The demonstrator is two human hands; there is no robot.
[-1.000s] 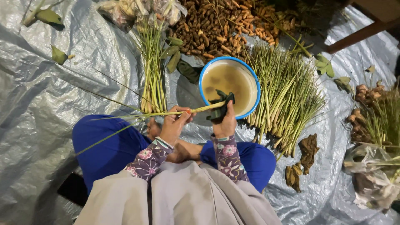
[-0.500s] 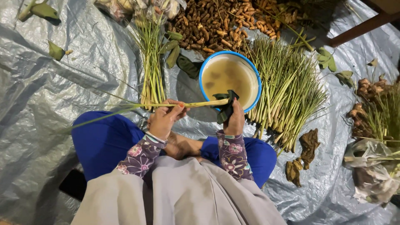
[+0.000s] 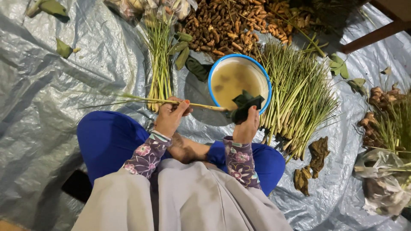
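A grey plastic sheet (image 3: 51, 107) covers the floor. The left hand (image 3: 171, 116) grips a lemongrass stalk (image 3: 188, 103) level; the right hand (image 3: 247, 126) pinches a dark cloth (image 3: 245, 105) around its base, over a blue-rimmed basin (image 3: 214, 75) of murky water. Wiping works best with firm strokes along the stalk, held steady.
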